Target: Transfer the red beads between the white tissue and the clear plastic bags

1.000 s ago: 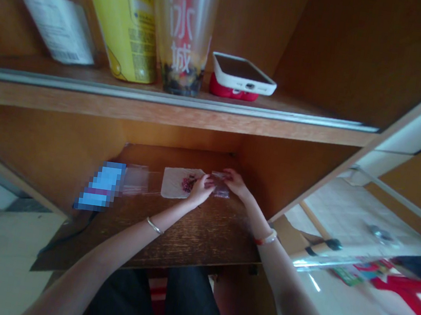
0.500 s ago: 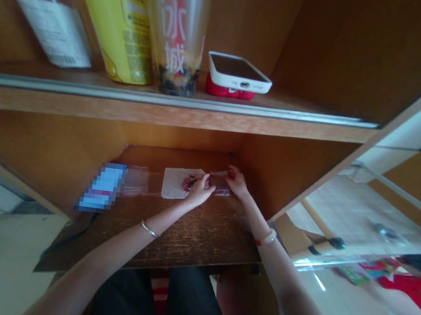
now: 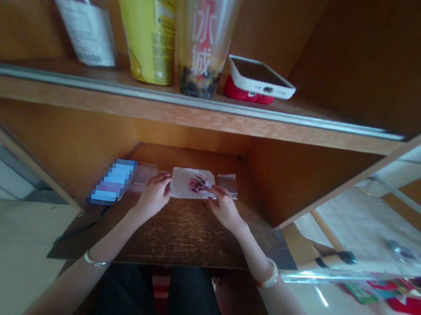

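Note:
A white sheet (image 3: 181, 184) lies on the brown wooden desktop, with a small heap of purplish-pink bits (image 3: 199, 183) toward its right side; I cannot make out their kind. My left hand (image 3: 154, 195) is at the sheet's left edge, fingers bent and thumb a little apart, beside clear plastic bags (image 3: 142, 173). At the heap's right edge is my right hand (image 3: 224, 208), its fingertips drawn together; anything between them is too small to see. Just behind that hand lies another clear plastic bag (image 3: 228, 169).
A phone with a blurred screen (image 3: 114, 181) stands at the desk's left. The shelf (image 3: 200, 117) above holds a jar (image 3: 86, 25), a yellow container (image 3: 149, 30), a plastic drink cup (image 3: 206, 38) and a white-cased phone (image 3: 263, 79) on a red object. Wooden side walls enclose the desk.
My left hand has moved left from the heap to the sheet's left edge. My right hand has come left from the right-hand bag to the heap. The view has shifted slightly.

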Tool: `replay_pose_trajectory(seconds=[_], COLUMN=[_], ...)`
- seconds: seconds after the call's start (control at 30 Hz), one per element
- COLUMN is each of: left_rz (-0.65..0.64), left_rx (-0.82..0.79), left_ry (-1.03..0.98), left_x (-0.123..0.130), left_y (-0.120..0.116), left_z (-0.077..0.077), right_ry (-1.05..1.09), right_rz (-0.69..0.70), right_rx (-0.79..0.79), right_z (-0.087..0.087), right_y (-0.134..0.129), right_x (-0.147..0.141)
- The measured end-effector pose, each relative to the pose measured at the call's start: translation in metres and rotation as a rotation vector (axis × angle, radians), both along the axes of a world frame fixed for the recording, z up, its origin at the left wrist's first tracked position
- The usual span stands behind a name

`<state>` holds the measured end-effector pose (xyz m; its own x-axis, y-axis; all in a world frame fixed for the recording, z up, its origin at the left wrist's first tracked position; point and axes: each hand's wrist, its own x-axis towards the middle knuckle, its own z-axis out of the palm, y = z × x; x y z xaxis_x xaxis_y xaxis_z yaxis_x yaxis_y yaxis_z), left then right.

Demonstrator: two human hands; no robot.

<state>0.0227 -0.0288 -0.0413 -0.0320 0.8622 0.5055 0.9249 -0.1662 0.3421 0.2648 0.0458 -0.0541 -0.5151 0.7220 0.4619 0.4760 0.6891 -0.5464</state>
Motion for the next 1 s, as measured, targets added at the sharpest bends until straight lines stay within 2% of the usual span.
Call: replay_pose_trajectory(seconds=[0.13, 0.33, 0.57, 0.77, 0.9, 1.0], left_rz=[-0.033, 0.011, 0.006, -0.055, -0.031, -0.037], left_rx=[-0.074, -0.097, -0.054, 0.061, 0.145, 0.155], left_ry=[0.188, 0.266, 0.221, 0.152, 0.135, 0.153], left_x=[-0.008, -0.025, -0.022, -0.029, -0.033, -0.022], left_y=[-0.009, -0.02, -0.026, -0.049, -0.057, -0.055], left_z=[-0.007, -0.013, -0.005, 0.009, 0.008, 0.004], right_ry=[-0.04, -0.005, 0.065, 0.097, 0.127, 0.14], right_rz=[0.036, 0.082, 0.136, 0.15, 0.162, 0.213], right_rx=[0.045, 0.03, 0.002, -0.062, -0.162, -0.269], right_z=[-0.008, -0.006, -0.002, -0.006, -0.007, -0.005], right_y=[-0.014, -0.02, -0.017, -0.013, -0.015, -0.021], right_x=[-0.015, -0.022, -0.025, -0.025, -0.03, -0.037])
